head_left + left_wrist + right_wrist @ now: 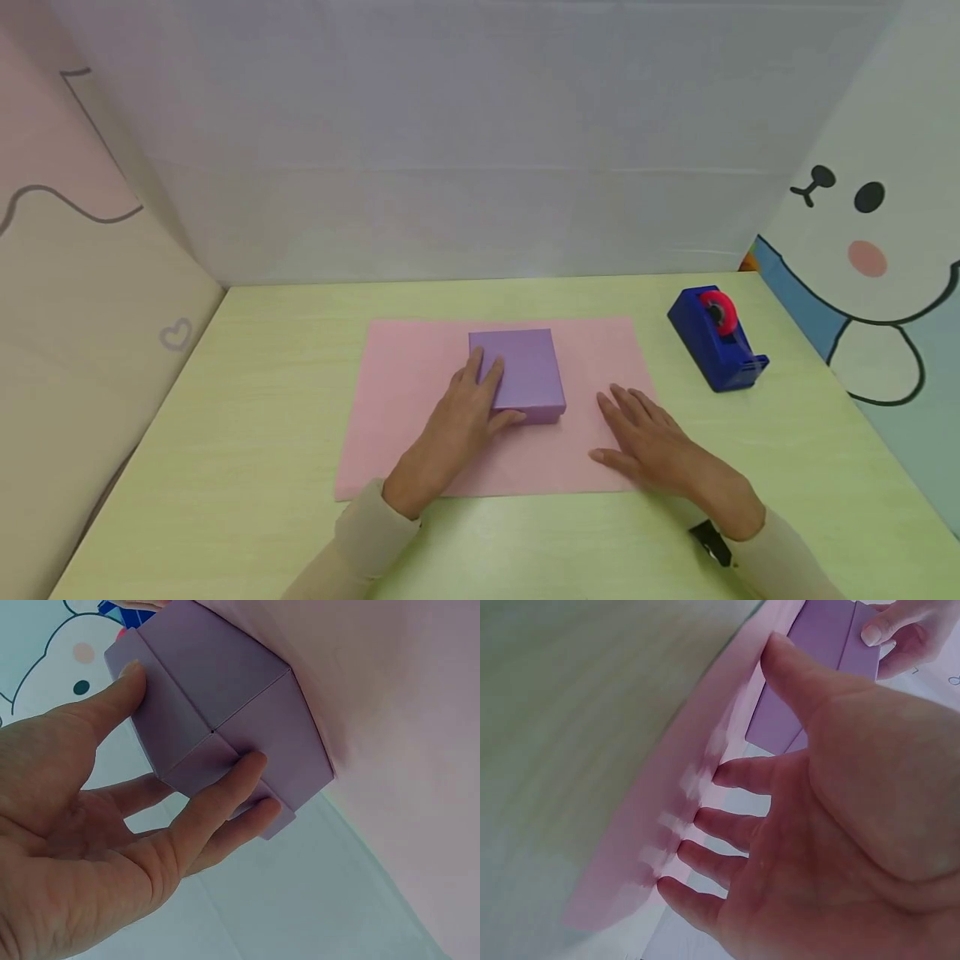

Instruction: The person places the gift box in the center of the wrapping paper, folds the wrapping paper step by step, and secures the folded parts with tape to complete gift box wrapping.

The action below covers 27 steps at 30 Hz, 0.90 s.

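A purple lidded box [521, 371] rests on a sheet of pink paper [405, 400]. My left hand [457, 425] holds the box at its near left corner. In the left wrist view, the thumb lies along one side of the lid and fingertips [251, 765] touch the adjoining side. Over the right part of the paper is my right hand [652, 442], fingers spread and holding nothing. The right wrist view shows its fingertips [705, 817] right at the paper's surface, with the purple box [810, 675] beyond the thumb.
A blue tape dispenser [712, 342] with a red-rimmed roll stands to the right of the paper. Pale yellow table [225, 417] surrounds the sheet. A white panel [480, 208] rises along the back, with printed panels on both sides.
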Each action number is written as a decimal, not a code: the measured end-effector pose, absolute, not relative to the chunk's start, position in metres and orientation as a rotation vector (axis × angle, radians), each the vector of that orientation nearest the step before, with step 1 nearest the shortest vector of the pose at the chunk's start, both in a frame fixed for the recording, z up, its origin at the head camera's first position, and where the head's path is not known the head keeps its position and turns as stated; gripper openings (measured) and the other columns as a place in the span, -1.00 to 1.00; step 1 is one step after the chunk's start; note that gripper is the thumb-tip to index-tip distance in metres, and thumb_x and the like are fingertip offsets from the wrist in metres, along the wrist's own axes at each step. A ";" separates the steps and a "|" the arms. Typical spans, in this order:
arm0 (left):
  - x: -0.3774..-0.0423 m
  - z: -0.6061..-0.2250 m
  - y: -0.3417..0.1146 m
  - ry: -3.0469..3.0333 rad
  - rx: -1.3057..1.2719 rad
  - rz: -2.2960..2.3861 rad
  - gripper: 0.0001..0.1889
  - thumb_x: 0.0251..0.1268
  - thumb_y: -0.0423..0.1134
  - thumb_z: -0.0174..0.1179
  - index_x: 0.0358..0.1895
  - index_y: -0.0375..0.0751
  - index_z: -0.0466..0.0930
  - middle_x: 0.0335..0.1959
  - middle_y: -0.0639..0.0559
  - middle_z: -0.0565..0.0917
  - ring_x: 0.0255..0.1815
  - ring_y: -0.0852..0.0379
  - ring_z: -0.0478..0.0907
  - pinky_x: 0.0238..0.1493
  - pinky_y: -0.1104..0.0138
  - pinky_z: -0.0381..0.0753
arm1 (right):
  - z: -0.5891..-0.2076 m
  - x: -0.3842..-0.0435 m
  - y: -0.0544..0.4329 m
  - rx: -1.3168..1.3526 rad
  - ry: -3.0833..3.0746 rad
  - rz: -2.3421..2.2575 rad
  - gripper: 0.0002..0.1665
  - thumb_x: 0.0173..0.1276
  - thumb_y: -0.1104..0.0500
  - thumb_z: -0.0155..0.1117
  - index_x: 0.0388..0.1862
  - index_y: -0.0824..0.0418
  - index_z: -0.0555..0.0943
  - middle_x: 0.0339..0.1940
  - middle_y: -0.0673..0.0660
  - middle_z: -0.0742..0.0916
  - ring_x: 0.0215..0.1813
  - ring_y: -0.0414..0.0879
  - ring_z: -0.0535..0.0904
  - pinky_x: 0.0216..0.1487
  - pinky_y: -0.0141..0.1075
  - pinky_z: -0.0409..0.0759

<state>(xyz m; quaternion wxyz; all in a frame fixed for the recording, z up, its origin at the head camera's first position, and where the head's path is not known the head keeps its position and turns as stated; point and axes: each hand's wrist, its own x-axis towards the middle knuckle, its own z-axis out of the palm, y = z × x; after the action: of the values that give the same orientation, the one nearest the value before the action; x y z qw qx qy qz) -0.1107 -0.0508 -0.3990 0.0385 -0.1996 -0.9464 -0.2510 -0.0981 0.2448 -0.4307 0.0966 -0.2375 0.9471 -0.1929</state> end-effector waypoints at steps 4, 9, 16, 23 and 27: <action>-0.111 -0.401 -0.052 -2.896 -0.614 -0.704 -0.19 0.33 0.04 0.38 0.48 -0.41 0.35 0.47 -0.52 0.26 0.35 -0.44 0.41 -0.02 -0.14 0.69 | -0.438 -0.102 0.249 -0.686 2.786 -0.562 0.00 0.52 -0.25 0.16 0.60 0.40 0.15 0.62 0.48 0.15 0.58 0.50 -0.04 0.48 0.42 -0.08; -0.114 -0.403 -0.057 -2.818 -0.716 -0.605 -0.21 0.33 0.08 0.37 0.44 -0.42 0.40 0.42 -0.50 0.33 0.39 -0.44 0.33 0.16 -0.10 0.61 | -0.431 -0.102 0.247 -0.699 2.774 -0.548 -0.03 0.54 -0.21 0.18 0.60 0.42 0.16 0.61 0.49 0.16 0.58 0.50 -0.01 0.47 0.42 -0.03; -0.119 -0.407 -0.067 -2.638 -0.974 -0.471 -0.38 0.39 -0.02 0.34 0.32 -0.43 0.52 0.33 -0.42 0.49 0.39 -0.34 0.41 0.44 -0.01 0.37 | -0.418 -0.107 0.245 -0.726 2.817 -0.428 -0.07 0.56 -0.12 0.20 0.56 0.50 0.17 0.55 0.51 0.27 0.54 0.46 0.15 0.46 0.34 0.17; -0.120 -0.409 -0.069 -2.617 -0.991 -0.469 -0.44 0.42 -0.07 0.32 0.31 -0.41 0.55 0.31 -0.39 0.52 0.38 -0.29 0.43 0.44 0.05 0.38 | -0.408 -0.112 0.246 -0.341 2.844 -0.466 0.00 0.50 -0.06 0.29 0.54 0.57 0.08 0.42 0.61 0.33 0.41 0.49 0.25 0.36 0.37 0.29; -0.121 -0.411 -0.069 -2.635 -0.989 -0.498 -0.43 0.42 -0.06 0.31 0.31 -0.41 0.55 0.33 -0.39 0.51 0.39 -0.30 0.42 0.44 0.05 0.37 | -0.407 -0.114 0.250 -0.187 2.877 -0.485 -0.02 0.45 -0.04 0.35 0.43 0.66 0.17 0.23 0.67 0.39 0.24 0.52 0.31 0.19 0.40 0.42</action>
<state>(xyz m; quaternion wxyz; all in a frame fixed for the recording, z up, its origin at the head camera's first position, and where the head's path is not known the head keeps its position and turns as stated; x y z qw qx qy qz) -0.1208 -0.0689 -0.4108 0.1413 -0.3427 -0.9126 -0.1725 -0.1140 0.2498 -0.4068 0.1086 -0.0634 0.9783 -0.1649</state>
